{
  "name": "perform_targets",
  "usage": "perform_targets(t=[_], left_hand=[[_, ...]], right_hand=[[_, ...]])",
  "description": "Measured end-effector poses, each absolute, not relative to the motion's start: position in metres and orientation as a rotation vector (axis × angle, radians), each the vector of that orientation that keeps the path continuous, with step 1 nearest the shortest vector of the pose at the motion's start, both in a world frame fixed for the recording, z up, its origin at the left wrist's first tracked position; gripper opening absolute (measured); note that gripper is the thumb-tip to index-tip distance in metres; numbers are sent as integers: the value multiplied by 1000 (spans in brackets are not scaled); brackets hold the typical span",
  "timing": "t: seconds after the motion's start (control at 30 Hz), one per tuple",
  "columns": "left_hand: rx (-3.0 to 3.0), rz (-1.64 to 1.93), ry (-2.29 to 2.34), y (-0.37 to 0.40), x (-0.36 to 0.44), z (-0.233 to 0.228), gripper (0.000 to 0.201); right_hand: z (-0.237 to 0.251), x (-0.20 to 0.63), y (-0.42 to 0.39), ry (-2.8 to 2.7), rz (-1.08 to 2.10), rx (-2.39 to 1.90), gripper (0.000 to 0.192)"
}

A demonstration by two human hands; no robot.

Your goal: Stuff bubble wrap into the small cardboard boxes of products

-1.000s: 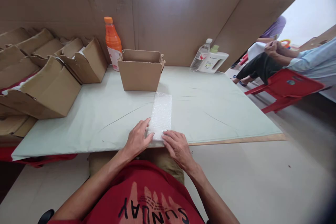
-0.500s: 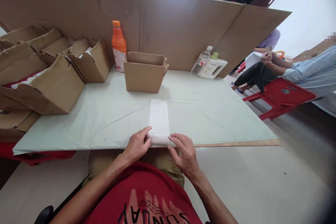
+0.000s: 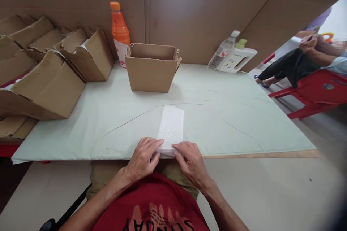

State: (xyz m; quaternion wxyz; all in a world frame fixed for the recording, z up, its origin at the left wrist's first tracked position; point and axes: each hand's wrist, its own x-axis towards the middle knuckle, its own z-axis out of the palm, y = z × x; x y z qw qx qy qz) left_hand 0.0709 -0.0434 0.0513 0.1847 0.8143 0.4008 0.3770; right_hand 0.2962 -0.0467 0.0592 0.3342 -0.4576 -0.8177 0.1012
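Note:
A white strip of what looks like bubble wrap (image 3: pixel 171 124) lies flat near the table's front edge, its near end thicker, as if folded in layers. Thumb below and fingers on top, my left hand (image 3: pixel 145 155) pinches the left corner of that near end. My right hand (image 3: pixel 189 157) grips the right corner in the same way, its index finger lying on the upper surface. Beyond the strip stands an open cardboard box (image 3: pixel 151 74), out of reach of both hands' present position.
Several open cardboard boxes (image 3: pixel 54 86) crowd the table's left side. At the back stand an orange bottle (image 3: pixel 120 30), a clear plastic bottle (image 3: pixel 222 52) and a white jug (image 3: pixel 237 59) against a cardboard wall (image 3: pixel 187 14). A person sits on a red chair (image 3: pixel 320 88) at the right.
Both hands have closed in on the near end of the bubble wrap, and its flat length looks shorter. My view has tilted down.

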Motion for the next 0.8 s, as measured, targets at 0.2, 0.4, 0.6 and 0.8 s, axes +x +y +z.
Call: perform_targets(t=[0.2, 0.4, 0.6, 0.8], left_hand=[[2123, 854, 1240, -23, 79, 56, 50], [2261, 688, 1365, -7, 88, 62, 38], [2183, 937, 1126, -10, 82, 73, 51], [2125, 913, 1284, 7, 94, 60, 36]], right_hand=[[64, 307, -50, -1998, 200, -1264, 32], [59, 313, -40, -2240, 205, -1214, 31], [58, 315, -22, -2112, 454, -1248, 27], [65, 322, -23, -2064, 251, -1346, 28]])
